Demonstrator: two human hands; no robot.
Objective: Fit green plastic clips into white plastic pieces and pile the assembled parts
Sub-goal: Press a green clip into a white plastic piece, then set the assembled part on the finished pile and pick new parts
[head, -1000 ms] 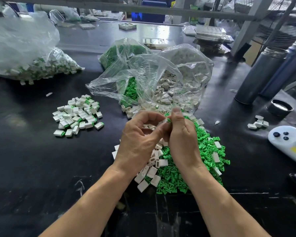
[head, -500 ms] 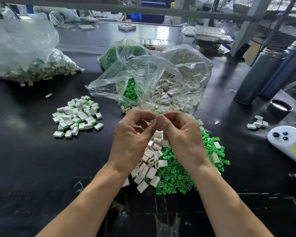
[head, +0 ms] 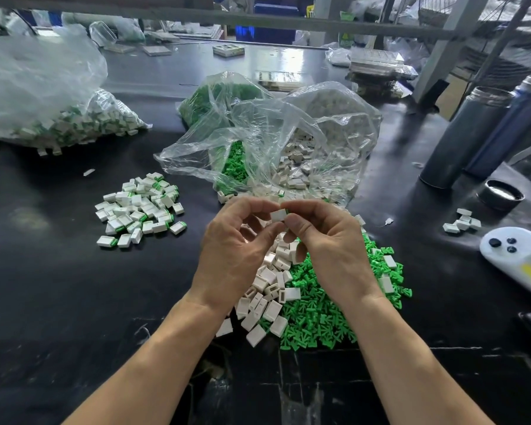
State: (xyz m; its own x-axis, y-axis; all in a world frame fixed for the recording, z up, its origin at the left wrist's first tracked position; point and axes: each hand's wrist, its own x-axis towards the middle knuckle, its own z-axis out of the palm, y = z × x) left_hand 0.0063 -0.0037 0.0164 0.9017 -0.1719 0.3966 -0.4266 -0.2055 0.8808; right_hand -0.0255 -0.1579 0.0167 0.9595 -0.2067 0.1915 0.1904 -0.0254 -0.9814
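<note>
Both hands meet above the loose white pieces [head: 270, 283] and green clips [head: 319, 308]: the left hand [head: 236, 250] and right hand [head: 328, 243] pinch one white piece [head: 278, 215] between their fingertips. A sliver of green shows at its right end, possibly a seated clip. The pile of assembled parts [head: 141, 207] lies well to the left.

My glossy black worktable [head: 59, 302] fills the frame (light glares upper centre); grey shelf uprights [head: 442, 47] stand upper right.

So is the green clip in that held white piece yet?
In: green plastic clip shows only at the end of the small white plastic piece both hands pinch.
</note>
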